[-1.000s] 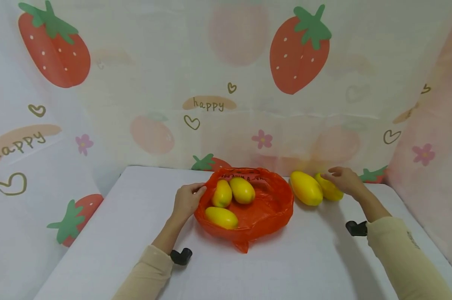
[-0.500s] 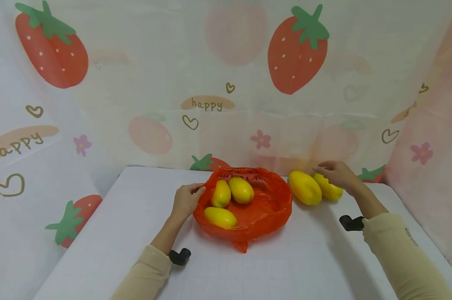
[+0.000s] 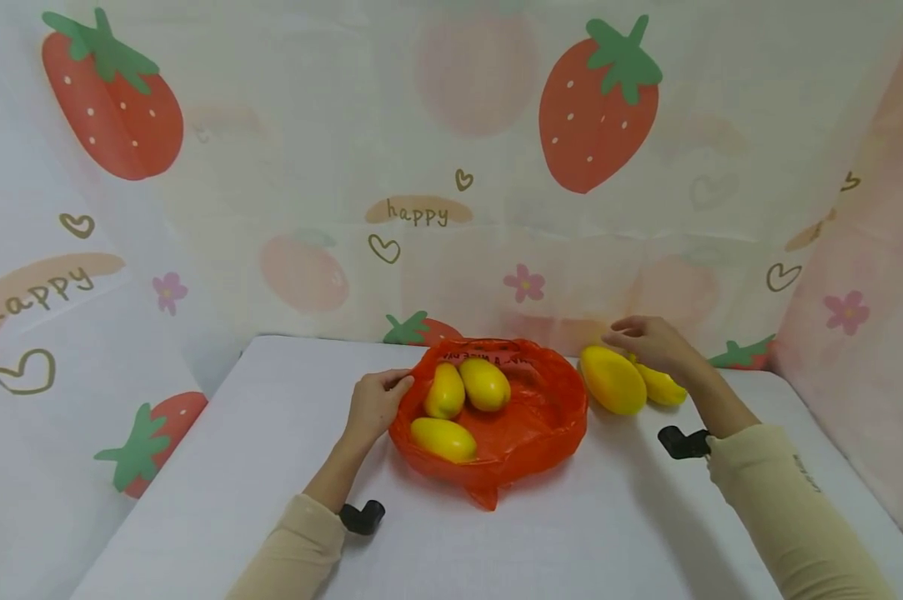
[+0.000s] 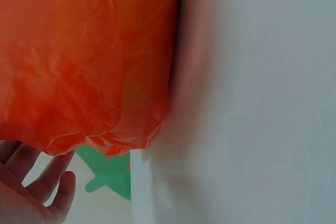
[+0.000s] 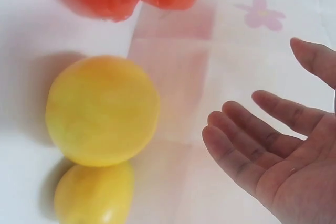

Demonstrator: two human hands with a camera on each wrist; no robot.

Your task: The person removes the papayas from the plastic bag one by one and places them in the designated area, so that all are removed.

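A red plastic bag [image 3: 522, 425] stands with its mouth spread wide, holding three yellow mangoes [image 3: 484, 385]. My left hand [image 3: 376, 404] pinches the bag's left rim between thumb and forefinger; in the left wrist view its other fingers [image 4: 50, 179] lie loosely by the edge. Right of the bag, a large mango [image 3: 614, 381] sits against a second mango [image 3: 663, 387]. My right hand [image 3: 657, 346] hovers above these two, its fingers relaxed and holding nothing. The right wrist view shows the palm apart from the large mango [image 5: 102, 111].
A white table [image 3: 549, 550] carries everything. Close behind it hangs a curtain [image 3: 331, 150] printed with strawberries, with further sheets at both sides. Black wrist cameras [image 3: 363, 517] sit on both cuffs.
My right hand has moved left, from over the second mango to above the large one. My left hand keeps its place at the bag's rim.
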